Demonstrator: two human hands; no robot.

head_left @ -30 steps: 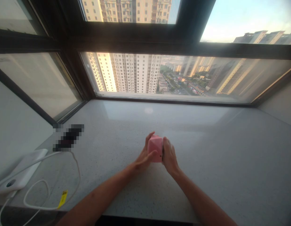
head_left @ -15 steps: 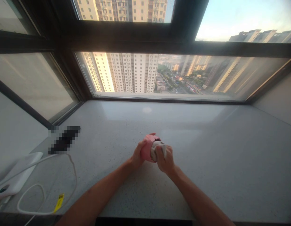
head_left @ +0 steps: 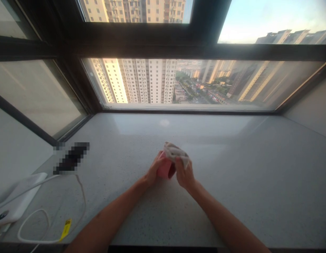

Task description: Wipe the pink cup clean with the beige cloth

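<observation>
- One pink hollow vessel [head_left: 163, 171], tilted on its side, dark opening turned to the right; situated at the middle of the speckled pale-grey sill [head_left: 247, 182]. Whether the sill is touched by it cannot be told.
- One left hand [head_left: 154, 170]: clasped around the vessel's closed left side.
- One right hand [head_left: 185, 176]: fingers closed on a crumpled greyish-white cloth [head_left: 176, 151], which is held across the vessel's upper edge, beside the opening.
- One white flat box-shaped device [head_left: 20, 197], placed at far left, with a white cable [head_left: 84, 191] looped nearby and marked by a yellow tag [head_left: 65, 229].
- One dark object [head_left: 72, 157], obscured by pixelation, laid behind the device.
</observation>
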